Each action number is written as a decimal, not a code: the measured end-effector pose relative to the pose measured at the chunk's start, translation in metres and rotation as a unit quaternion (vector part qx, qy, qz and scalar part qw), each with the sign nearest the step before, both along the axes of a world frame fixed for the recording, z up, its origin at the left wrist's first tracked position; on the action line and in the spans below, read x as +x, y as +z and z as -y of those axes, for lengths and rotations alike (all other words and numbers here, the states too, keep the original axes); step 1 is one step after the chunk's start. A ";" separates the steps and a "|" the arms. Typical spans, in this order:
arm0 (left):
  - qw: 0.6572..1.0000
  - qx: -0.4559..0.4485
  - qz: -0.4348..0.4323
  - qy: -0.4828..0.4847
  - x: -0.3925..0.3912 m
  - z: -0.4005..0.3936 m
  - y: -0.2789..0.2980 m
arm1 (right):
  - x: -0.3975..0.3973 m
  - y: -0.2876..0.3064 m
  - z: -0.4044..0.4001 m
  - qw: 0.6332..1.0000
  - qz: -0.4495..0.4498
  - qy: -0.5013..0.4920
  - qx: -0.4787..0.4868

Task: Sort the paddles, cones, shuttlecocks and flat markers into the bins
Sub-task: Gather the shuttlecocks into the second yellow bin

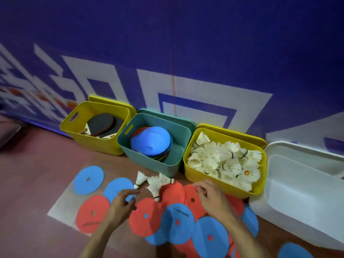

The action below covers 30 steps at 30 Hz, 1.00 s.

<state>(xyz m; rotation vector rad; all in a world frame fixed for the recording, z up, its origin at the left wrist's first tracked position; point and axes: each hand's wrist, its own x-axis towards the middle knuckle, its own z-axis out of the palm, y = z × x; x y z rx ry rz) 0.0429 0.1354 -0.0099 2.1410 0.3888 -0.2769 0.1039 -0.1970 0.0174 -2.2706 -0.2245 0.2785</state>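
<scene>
Four bins point(188, 144); three loose shuttlecocks point(154, 183); two hands point(122, 202).

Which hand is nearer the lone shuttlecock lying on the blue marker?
Left. The left hand is just below the shuttlecock; the right hand is far to its right, over red markers.

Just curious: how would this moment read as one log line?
left hand: open over flat markers | right hand: open | loose shuttlecocks: floor | white bin: empty

Sports hall: court floor point(37, 164), shuttlecock bin point(191, 170).
</scene>
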 end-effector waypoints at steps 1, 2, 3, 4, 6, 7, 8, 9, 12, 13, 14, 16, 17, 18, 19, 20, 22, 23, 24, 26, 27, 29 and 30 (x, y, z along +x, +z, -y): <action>1.000 0.001 -0.012 0.012 -0.009 -0.013 -0.006 | 0.001 -0.009 -0.014 1.000 -0.009 0.022 -0.007; 1.000 0.004 -0.023 0.021 -0.016 -0.024 -0.012 | 0.003 -0.017 -0.027 0.999 -0.016 0.044 -0.018; 0.999 0.011 -0.031 0.028 -0.021 -0.033 -0.017 | 0.005 -0.025 -0.040 0.997 -0.022 0.066 -0.034; 0.999 0.020 -0.035 0.029 -0.024 -0.041 -0.023 | 0.006 -0.031 -0.054 0.994 -0.029 0.090 -0.058; 0.999 0.037 -0.033 0.019 -0.026 -0.053 -0.030 | 0.011 -0.042 -0.080 0.984 -0.046 0.137 -0.105; 0.998 0.044 -0.033 0.012 -0.024 -0.058 -0.033 | 0.014 -0.049 -0.093 0.979 -0.054 0.157 -0.122; 0.998 0.049 -0.036 0.006 -0.021 -0.063 -0.037 | 0.017 -0.055 -0.106 0.973 -0.060 0.176 -0.139; 0.998 0.054 -0.041 -0.003 -0.016 -0.068 -0.041 | 0.021 -0.062 -0.118 0.967 -0.064 0.193 -0.156; 0.995 0.075 -0.048 -0.050 0.002 -0.079 -0.052 | 0.030 -0.075 -0.150 0.944 -0.079 0.238 -0.217; 0.994 0.078 -0.049 -0.067 0.010 -0.081 -0.053 | 0.032 -0.077 -0.159 0.937 -0.086 0.248 -0.232; 0.992 0.082 -0.049 -0.084 0.020 -0.083 -0.056 | 0.036 -0.081 -0.168 0.930 -0.096 0.257 -0.245; 0.986 0.095 -0.050 -0.124 0.039 -0.084 -0.065 | 0.041 -0.087 -0.180 0.913 -0.124 0.271 -0.279; 0.983 0.097 -0.056 -0.147 0.046 -0.085 -0.073 | 0.042 -0.091 -0.183 0.903 -0.144 0.275 -0.296; 0.979 0.097 -0.059 -0.168 0.053 -0.085 -0.079 | 0.043 -0.094 -0.184 0.892 -0.163 0.279 -0.317; 0.976 0.093 -0.061 -0.185 0.060 -0.084 -0.086 | 0.043 -0.097 -0.183 0.881 -0.174 0.284 -0.336; 0.974 0.092 -0.058 -0.198 0.068 -0.082 -0.092 | 0.041 -0.100 -0.181 0.873 -0.180 0.287 -0.352; 0.973 0.105 -0.018 -0.206 0.084 -0.073 -0.095 | 0.038 -0.104 -0.172 0.870 -0.175 0.287 -0.362; 0.971 0.097 0.008 -0.217 0.089 -0.069 -0.097 | 0.036 -0.106 -0.166 0.875 -0.163 0.287 -0.356; 0.966 0.081 0.037 -0.241 0.093 -0.065 -0.102 | 0.036 -0.108 -0.161 0.884 -0.157 0.281 -0.340; 0.962 0.049 0.078 -0.259 0.094 -0.063 -0.125 | 0.036 -0.109 -0.152 0.911 -0.157 0.251 -0.286; 0.962 0.049 0.063 -0.260 0.094 -0.061 -0.136 | 0.036 -0.109 -0.149 0.929 -0.165 0.219 -0.250; 0.959 0.063 0.064 -0.268 0.091 -0.064 -0.152 | 0.037 -0.106 -0.149 0.959 -0.184 0.131 -0.169; 0.956 0.056 0.063 -0.280 0.091 -0.062 -0.145 | 0.037 -0.104 -0.149 0.969 -0.197 0.084 -0.126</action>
